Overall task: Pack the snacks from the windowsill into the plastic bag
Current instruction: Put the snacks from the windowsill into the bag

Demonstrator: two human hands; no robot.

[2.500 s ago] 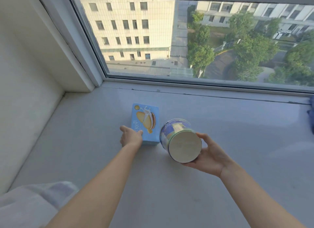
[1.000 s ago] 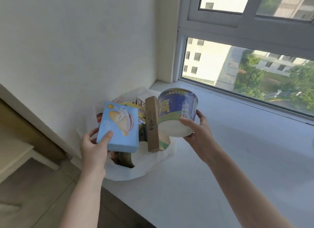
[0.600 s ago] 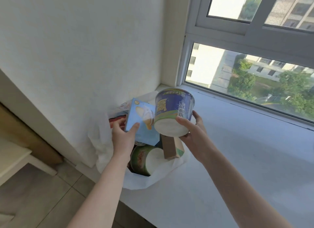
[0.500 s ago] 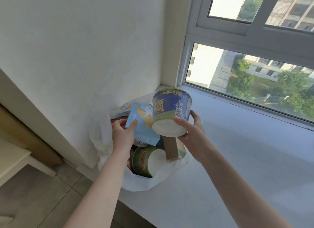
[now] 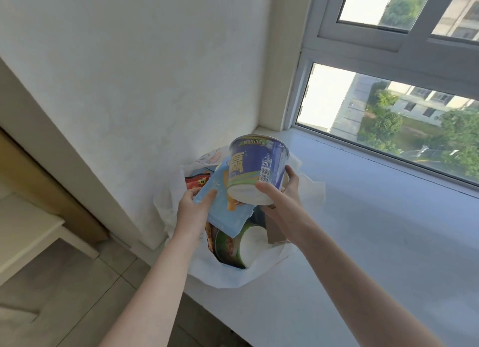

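Observation:
A white plastic bag [image 5: 228,274] lies open at the left end of the windowsill [image 5: 363,238], against the wall. My left hand [image 5: 193,209] grips a light blue snack box [image 5: 228,212], tilted over the bag's mouth. My right hand [image 5: 281,201] holds a blue and green cup tub [image 5: 256,168] by its lower part, just above the box and the bag. Inside the bag lie a green cup [image 5: 236,245] on its side, a brown carton [image 5: 276,232] and a red packet [image 5: 198,182].
A white wall [image 5: 129,74] rises left of the bag. The window [image 5: 388,108] runs along the sill's far side. Below at left are a tiled floor [image 5: 64,282] and a pale table corner [image 5: 28,232].
Both hands lifted the box and the tub off the sill and carried them left to the bag. In the last half second the blue box sank lower into the bag's mouth.

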